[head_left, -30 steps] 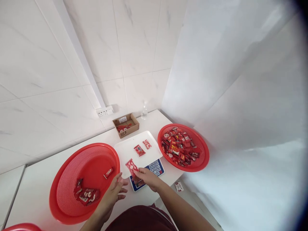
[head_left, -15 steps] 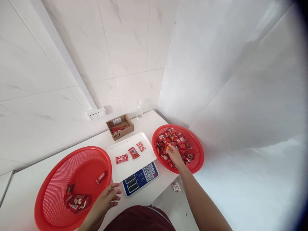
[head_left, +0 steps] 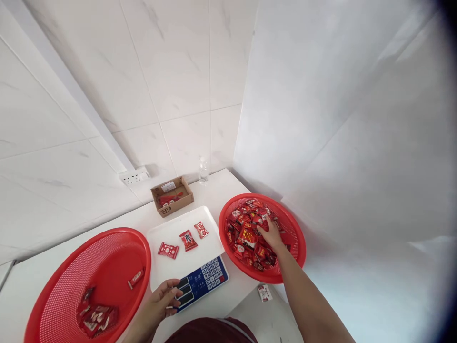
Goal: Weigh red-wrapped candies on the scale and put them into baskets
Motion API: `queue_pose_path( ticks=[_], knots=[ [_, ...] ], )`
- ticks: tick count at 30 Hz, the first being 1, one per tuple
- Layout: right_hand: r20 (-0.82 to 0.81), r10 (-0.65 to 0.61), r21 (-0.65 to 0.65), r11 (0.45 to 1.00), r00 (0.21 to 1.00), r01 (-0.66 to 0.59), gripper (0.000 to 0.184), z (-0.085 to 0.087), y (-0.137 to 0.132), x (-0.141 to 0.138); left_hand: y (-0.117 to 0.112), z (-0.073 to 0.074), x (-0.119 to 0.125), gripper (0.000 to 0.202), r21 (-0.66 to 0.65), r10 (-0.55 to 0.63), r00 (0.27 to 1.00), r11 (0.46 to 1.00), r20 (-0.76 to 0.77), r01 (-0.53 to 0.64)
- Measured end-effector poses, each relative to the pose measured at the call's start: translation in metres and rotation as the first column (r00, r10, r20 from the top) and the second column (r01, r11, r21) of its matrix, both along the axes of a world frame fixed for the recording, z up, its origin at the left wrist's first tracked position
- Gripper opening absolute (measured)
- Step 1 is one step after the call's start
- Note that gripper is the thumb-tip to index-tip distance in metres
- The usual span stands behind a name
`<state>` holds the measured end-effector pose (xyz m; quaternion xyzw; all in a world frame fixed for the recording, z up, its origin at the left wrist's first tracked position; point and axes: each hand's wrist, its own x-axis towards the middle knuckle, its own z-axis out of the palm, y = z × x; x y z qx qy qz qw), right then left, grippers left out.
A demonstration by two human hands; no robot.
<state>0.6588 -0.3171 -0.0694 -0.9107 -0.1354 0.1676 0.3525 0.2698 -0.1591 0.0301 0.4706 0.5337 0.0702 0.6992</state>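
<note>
My right hand (head_left: 272, 235): fingers spread among red-wrapped candies (head_left: 250, 236) in red mesh basket (head_left: 302, 238), three o'clock from digital scale (head_left: 200, 281); cannot tell if anything pinched. Best: fingertips only, one candy. Left hand (head_left: 162, 300) empty, loosely curled, scale's seven o'clock.

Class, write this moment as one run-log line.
right hand: among packets in right basket; left hand: near scale; white tray: three packets

From afar, I am seeing white spots on the left red packet (head_left: 168, 250), a black character on the middle packet (head_left: 188, 240) and red flowers on the right packet (head_left: 201, 230), all upon the white tray (head_left: 171, 270). Beside the tray, the left basket (head_left: 117, 267) and right basket (head_left: 301, 245) are showing red; in front, the panel (head_left: 198, 285) is looking blue.
</note>
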Motion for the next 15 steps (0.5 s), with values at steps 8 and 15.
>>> queue_pose_path(
  ticks=[8, 15],
  knots=[
    [-0.100, 0.328, 0.180, 0.935, 0.939, -0.307, 0.029, 0.012, -0.027, -0.025, -0.007, 0.013, 0.017, 0.053, 0.022, -0.077, 0.996, 0.997, -0.036, 0.077],
    [-0.099, 0.033, 0.000, 0.999, 0.995, -0.033, 0.065, -0.012, -0.032, 0.011, 0.000, 0.018, 0.033, 0.051, -0.017, -0.167, 0.986, 0.986, 0.023, 0.167]
  ],
)
